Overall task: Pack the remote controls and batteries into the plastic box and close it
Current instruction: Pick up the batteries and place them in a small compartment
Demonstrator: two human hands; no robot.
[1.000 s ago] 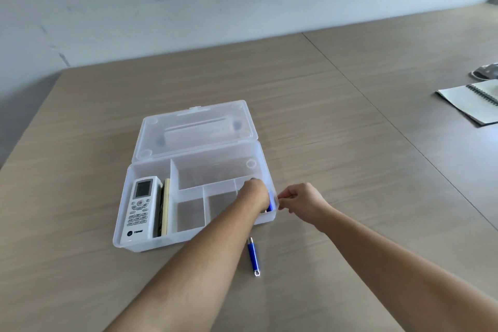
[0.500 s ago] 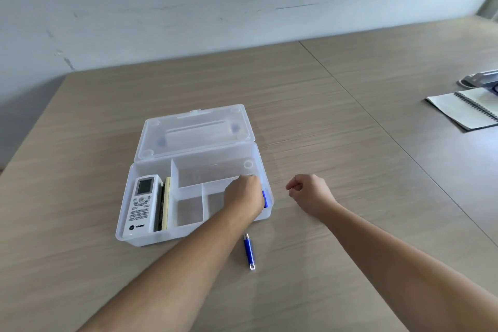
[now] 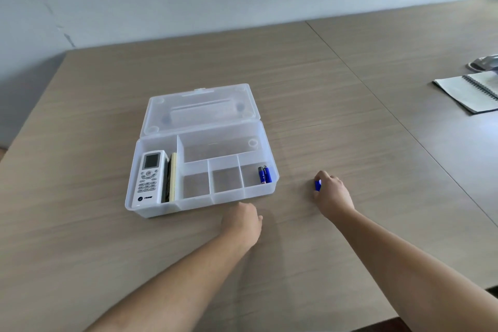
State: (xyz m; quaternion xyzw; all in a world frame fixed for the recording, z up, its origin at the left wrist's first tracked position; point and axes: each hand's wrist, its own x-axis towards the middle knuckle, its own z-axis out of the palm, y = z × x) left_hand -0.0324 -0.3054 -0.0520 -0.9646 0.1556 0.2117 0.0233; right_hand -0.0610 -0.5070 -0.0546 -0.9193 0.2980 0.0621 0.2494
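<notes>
My right hand [image 3: 332,191] is curled around a blue battery [image 3: 318,185], to the right of the plastic box [image 3: 200,206], likely gathered for packing. My left hand [image 3: 244,219] rests knuckles-up just before the box's front wall; I cannot tell whether it grips anything. In the box's rightmost small compartment lie two batteries [image 3: 264,174]; its long left compartment holds two remotes [image 3: 149,176], one white, one on edge. The lid [image 3: 200,109] is open.

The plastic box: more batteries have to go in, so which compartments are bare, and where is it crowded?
Bare in the plastic box: the long rear compartment and the two small front ones between the white remote and the blue batteries. Crowded: the left compartment, with both remotes. The right hand grips another blue battery.
</notes>
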